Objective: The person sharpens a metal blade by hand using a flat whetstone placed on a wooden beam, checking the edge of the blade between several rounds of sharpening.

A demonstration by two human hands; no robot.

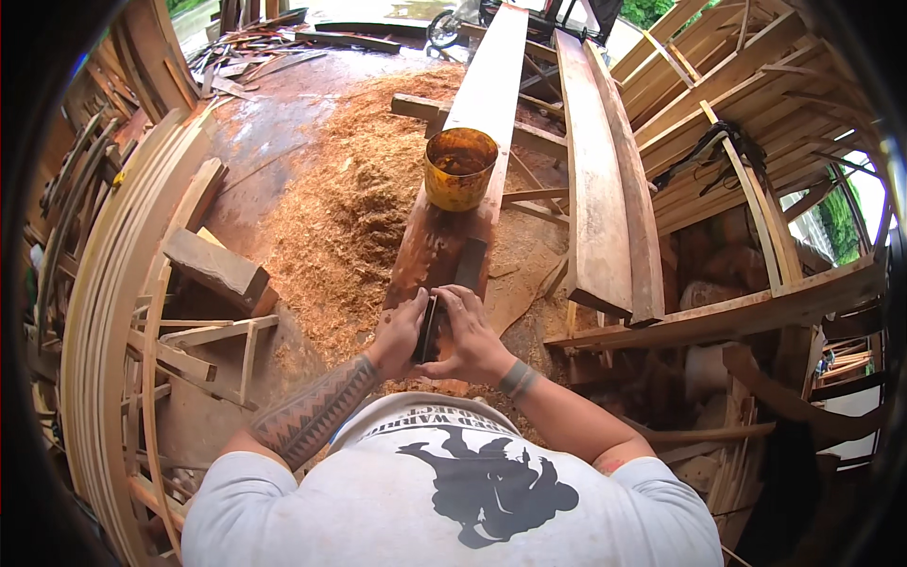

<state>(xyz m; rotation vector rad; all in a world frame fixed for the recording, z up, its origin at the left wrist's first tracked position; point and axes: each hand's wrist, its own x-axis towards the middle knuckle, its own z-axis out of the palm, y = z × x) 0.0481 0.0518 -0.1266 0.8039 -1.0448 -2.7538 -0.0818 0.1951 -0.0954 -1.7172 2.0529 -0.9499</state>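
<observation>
Low over the near end of a long plank [408,269], my two hands are together. My left hand [401,333] presses its fingers along one side of a narrow dark flat piece [429,333] with a pale edge. From the other side my right hand [470,333] grips the same piece, thumb at its near end. Its exact kind does not show. Just beyond my right fingers lies a dark rectangular bar [470,261] on the wet, brown-stained wood. Farther along the plank stands a stained yellow bucket [461,180].
Wood shavings [350,198] are heaped left of the plank. Two long boards [595,180] run along its right. Bundled strips [104,312] and a thick timber block [215,269] stand at left. Stacked planks [756,104] fill the far right; scrap wood [246,61] lies far left.
</observation>
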